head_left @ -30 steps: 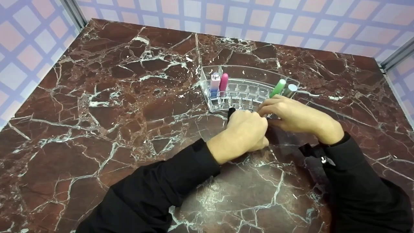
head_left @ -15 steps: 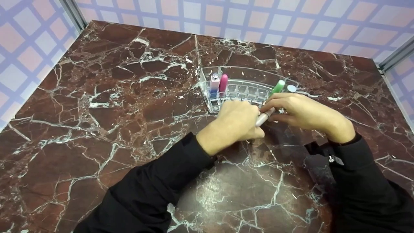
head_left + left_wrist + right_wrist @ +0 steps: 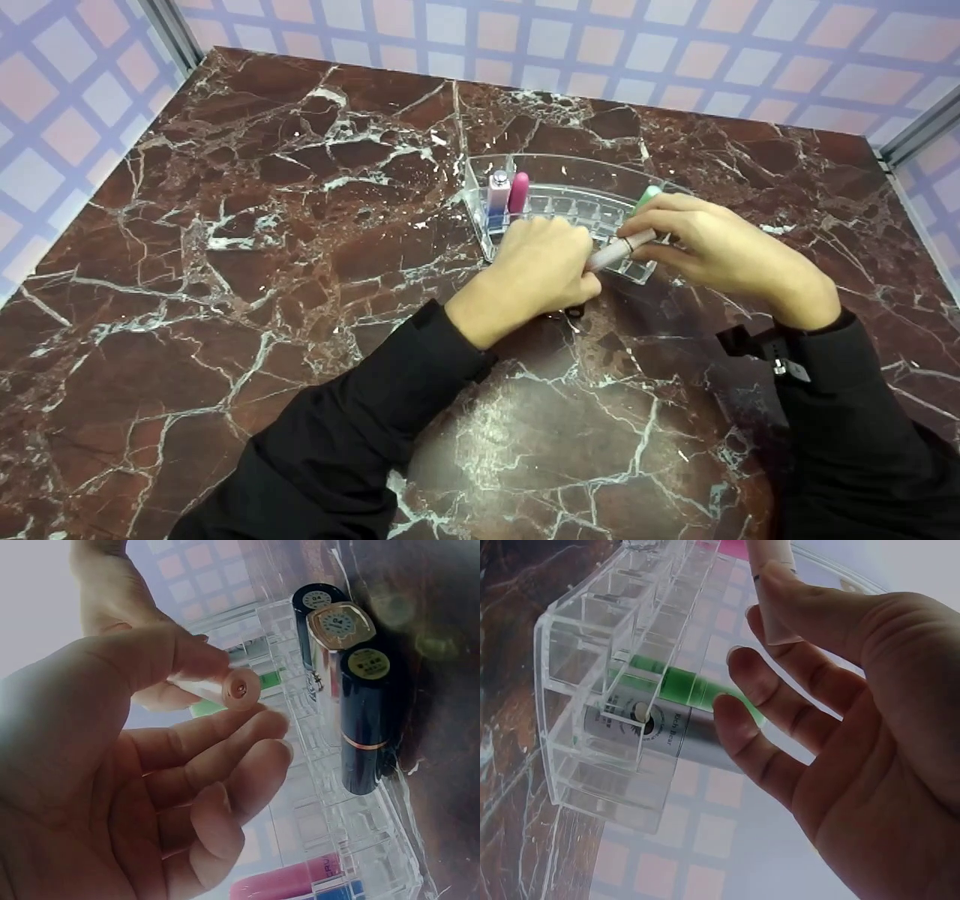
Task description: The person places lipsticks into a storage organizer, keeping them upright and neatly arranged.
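Note:
Between both hands, in front of the clear lipstick organizer (image 3: 635,271), a slim pale pink lipstick tube (image 3: 615,253) is held at a slant. My left hand (image 3: 536,262) pinches its near end between thumb and index finger, the other fingers loosely bent. The thumb and fingertips of my right hand (image 3: 712,244) grip the far end. In the left wrist view the round tip of the tube faces the camera. Beside the left hand there, at the organizer's front, are two black lipsticks (image 3: 365,712) and a gold one (image 3: 337,652).
Toward its left end the organizer holds a pink-and-blue tube (image 3: 498,199) and a magenta tube (image 3: 518,193). At the right end stand a green tube (image 3: 697,688) and a silver one (image 3: 701,739). Patterned panels (image 3: 525,37) border the marble table (image 3: 300,315).
Both hands have moved back toward the organizer and slightly apart. The pale pink tube, hidden at first, now shows between them. A black tube left of the left hand has gone out of sight there.

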A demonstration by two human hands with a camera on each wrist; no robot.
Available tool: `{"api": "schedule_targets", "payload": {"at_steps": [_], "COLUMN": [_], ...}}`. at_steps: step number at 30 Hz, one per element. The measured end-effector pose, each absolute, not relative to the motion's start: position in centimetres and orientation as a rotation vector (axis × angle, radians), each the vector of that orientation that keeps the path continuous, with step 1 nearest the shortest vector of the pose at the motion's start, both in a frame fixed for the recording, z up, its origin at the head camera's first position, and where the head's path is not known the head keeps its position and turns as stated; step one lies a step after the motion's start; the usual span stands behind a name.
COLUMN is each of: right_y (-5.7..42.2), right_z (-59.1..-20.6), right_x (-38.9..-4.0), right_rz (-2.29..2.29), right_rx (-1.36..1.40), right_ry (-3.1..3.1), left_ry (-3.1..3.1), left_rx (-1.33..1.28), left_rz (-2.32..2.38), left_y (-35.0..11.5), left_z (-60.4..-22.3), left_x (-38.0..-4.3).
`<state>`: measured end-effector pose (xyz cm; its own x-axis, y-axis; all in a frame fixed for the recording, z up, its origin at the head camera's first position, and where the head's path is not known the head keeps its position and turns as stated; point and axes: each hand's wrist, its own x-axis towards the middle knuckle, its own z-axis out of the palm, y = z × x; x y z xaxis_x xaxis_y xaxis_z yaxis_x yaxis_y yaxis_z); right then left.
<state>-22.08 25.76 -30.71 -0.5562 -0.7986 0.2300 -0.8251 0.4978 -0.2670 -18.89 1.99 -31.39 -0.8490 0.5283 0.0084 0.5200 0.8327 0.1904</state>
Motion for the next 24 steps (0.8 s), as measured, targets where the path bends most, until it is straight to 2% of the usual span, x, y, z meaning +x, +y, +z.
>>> {"api": "schedule_targets", "payload": {"at_steps": [10,24], "right_y": [25.8,26.8], "right_z": [-30.7,-29.9], "right_x": [-22.3,-22.0], "right_rz": [0.558,0.613], "right_rx": [1.439,1.215], "right_ry": [-2.637,-2.712], "left_ry": [3.011,2.988], "left_rx": [0.907,0.871], "left_rz": [0.378,0.4], "left_y": [1.9,1.8], "left_z": [-31.5,-31.0], "left_x": [-19.2,-19.2]}}
